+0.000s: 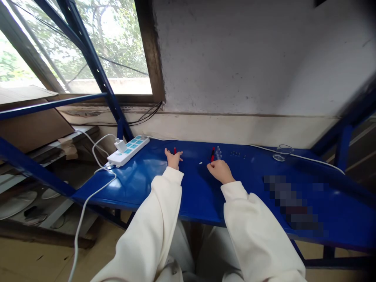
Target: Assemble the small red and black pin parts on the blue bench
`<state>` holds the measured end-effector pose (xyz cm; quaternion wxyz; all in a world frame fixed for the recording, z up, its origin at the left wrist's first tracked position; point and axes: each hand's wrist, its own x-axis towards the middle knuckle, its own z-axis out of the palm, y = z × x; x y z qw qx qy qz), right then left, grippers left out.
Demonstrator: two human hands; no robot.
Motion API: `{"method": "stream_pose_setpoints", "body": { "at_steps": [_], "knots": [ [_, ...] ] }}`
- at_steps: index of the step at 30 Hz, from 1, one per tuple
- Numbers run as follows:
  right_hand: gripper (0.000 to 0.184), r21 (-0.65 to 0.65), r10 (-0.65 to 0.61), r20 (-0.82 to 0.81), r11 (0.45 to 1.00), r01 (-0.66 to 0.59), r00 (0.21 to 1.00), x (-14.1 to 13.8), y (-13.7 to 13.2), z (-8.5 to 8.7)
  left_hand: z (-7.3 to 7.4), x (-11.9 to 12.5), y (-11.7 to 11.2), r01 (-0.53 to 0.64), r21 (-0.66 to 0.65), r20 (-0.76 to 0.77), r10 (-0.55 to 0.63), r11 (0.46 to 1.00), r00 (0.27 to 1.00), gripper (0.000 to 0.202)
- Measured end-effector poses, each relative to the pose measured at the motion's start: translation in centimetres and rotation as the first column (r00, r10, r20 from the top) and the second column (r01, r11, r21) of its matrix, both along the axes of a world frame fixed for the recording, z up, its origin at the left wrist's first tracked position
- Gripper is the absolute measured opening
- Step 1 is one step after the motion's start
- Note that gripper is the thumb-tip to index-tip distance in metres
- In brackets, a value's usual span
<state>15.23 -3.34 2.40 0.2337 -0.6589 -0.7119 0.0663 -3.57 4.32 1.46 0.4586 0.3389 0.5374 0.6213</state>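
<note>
My left hand (174, 159) rests low over the blue tabletop, thumb and fingers spread. Just beyond it, between thumb and fingers, stands a small red piece (175, 150); I cannot tell whether the hand touches it. My right hand (220, 170) is closed, with its fingertips curled down beside small red-and-black pieces (213, 150). What the fingertips pinch, if anything, is too small and hidden to name. Right behind that hand several clear small tubes (218, 152) stand grouped. A tiny white pointed piece (200, 163) lies between my hands.
Several tiny dark pieces (235, 153) lie right of the tubes. A clear glass (282, 152) stands at the back right. A white power strip (129, 150) with its cable lies on the left. Blue posts frame the table (141, 192), and a blurred patch covers its right part.
</note>
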Motion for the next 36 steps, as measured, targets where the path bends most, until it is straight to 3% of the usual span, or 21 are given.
{"method": "stream_pose_setpoints", "body": {
  "at_steps": [9, 15, 18, 22, 25, 27, 30, 36],
  "knots": [
    [0.039, 0.054, 0.064, -0.022, 0.997, -0.063, 0.998, -0.2, 0.2, -0.5, -0.6, 0.4, 0.8, 0.036, 0.005, 0.157, -0.036, 0.999, 0.987, 0.081],
    [0.042, 0.066, 0.094, -0.058, 0.994, -0.090, 0.994, -0.5, 0.1, -0.5, -0.2, 1.1, -0.5, -0.024, 0.083, 0.182, 0.009, 0.996, 0.983, 0.035],
    [0.043, 0.103, 0.089, -0.094, 0.992, -0.079, 0.992, -0.9, 0.0, -0.5, 0.5, 1.6, -1.8, 0.155, 0.152, 0.209, -0.185, 0.976, 0.960, 0.017],
    [0.039, 0.144, 0.148, -0.274, 0.983, -0.112, 0.950, -1.4, -0.1, -0.5, 0.9, 2.4, -3.2, 0.494, 0.225, 0.134, -0.529, 0.840, 0.838, 0.028],
    [0.036, 0.117, 0.201, -0.359, 0.978, -0.170, 0.911, -1.7, -0.1, -0.6, 0.7, 3.0, -3.8, 0.599, 0.250, 0.067, -0.630, 0.761, 0.773, 0.036],
    [0.037, 0.099, 0.221, -0.397, 0.975, -0.198, 0.891, -1.9, -0.2, -0.5, 0.6, 3.2, -3.9, 0.629, 0.250, 0.040, -0.657, 0.736, 0.753, 0.038],
    [0.037, 0.095, 0.240, -0.430, 0.971, -0.220, 0.870, -2.0, -0.3, -0.4, 0.5, 3.3, -3.9, 0.628, 0.235, 0.038, -0.652, 0.742, 0.757, 0.040],
    [0.031, 0.148, 0.220, -0.391, 0.973, -0.175, 0.894, -1.9, -0.1, -0.7, 0.4, 3.3, -3.5, 0.559, 0.182, 0.090, -0.580, 0.809, 0.809, 0.041]
  ]
}}
